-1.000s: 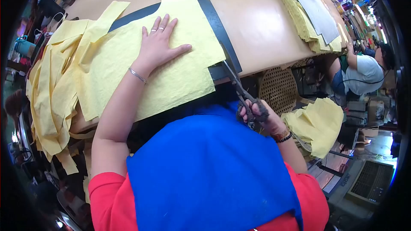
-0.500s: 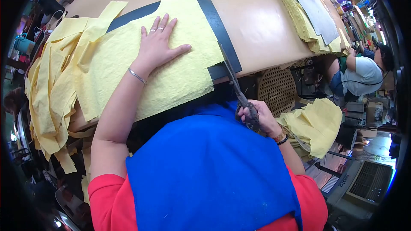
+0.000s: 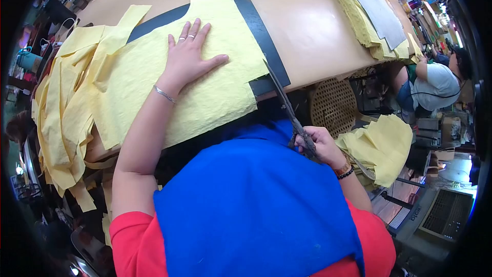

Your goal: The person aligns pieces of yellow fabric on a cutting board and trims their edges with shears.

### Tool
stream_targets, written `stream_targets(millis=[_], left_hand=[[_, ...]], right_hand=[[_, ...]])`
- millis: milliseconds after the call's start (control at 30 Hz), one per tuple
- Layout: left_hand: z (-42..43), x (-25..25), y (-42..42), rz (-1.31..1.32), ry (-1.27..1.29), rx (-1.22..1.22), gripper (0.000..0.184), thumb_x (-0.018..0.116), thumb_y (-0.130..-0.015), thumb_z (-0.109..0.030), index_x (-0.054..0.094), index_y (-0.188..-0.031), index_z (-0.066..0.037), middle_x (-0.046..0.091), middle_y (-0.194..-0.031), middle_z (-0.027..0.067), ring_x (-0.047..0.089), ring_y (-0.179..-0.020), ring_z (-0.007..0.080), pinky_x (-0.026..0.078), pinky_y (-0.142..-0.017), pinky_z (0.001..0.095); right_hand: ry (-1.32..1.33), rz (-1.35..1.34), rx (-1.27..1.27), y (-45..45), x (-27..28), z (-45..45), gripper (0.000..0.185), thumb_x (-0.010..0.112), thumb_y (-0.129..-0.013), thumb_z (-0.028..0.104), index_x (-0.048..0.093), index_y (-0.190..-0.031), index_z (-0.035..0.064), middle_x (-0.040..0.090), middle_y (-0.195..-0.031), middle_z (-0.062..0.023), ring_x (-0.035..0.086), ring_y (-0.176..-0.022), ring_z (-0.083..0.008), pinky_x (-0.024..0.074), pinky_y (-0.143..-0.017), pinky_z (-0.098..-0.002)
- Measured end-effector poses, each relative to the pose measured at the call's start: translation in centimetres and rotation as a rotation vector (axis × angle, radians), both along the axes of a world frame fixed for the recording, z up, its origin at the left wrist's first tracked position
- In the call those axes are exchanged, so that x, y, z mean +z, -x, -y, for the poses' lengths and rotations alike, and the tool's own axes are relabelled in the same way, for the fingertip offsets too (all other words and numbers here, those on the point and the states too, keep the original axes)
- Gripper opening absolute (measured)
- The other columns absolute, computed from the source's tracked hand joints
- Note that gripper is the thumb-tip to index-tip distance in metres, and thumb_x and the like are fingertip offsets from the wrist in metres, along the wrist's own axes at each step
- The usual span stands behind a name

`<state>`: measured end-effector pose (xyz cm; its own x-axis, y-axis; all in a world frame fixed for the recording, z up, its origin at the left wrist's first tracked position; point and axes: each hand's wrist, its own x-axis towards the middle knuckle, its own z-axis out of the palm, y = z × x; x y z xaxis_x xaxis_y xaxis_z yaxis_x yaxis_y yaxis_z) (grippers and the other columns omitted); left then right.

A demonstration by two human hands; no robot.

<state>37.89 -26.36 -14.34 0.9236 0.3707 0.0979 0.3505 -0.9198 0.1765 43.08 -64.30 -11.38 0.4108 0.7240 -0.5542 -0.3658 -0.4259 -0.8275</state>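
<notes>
My left hand (image 3: 190,56) lies flat with fingers spread on a yellow fabric piece (image 3: 215,92), pressing it against the table. Beneath that fabric, a dark flat board (image 3: 269,46) shows along its right and upper edges. My right hand (image 3: 320,146) is wrapped around the handles of long dark scissors (image 3: 287,105). Their blades point up and away, with the tips at the fabric's right edge, close to a notched corner. Whether the blades are fully closed is hard to make out.
Crumpled yellow fabric (image 3: 66,107) drapes over the table's left edge. More yellow layers with a grey pattern piece (image 3: 376,13) lie at the far right of the table (image 3: 312,20). A woven-cane chair (image 3: 333,105) and a yellow fabric pile (image 3: 379,146) stand right. Beyond sits another person (image 3: 433,84).
My right hand has shifted slightly right and down with the scissors, and their blades look more closed together. My left hand stays in nearly the same place on the fabric.
</notes>
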Motion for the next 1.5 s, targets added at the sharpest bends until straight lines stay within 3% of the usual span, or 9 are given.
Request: stream_targets(millis=[1500], left_hand=[[3.2,0.3,1.5,0.007,0.008,-0.082,0.101,0.051,-0.072,-0.080,0.034,-0.146,-0.013,0.026,-0.154,0.0157,0.018,-0.144,0.0320,0.009,-0.111,0.0639]], right_hand=[[-0.091,-0.022,-0.068,-0.8,-0.2,-3.8,0.018,0.064,-0.090,0.022,0.065,-0.089,0.0034,0.062,-0.077,0.0002,0.056,-0.069,-0.0040,0.0463,-0.062,-0.0197]])
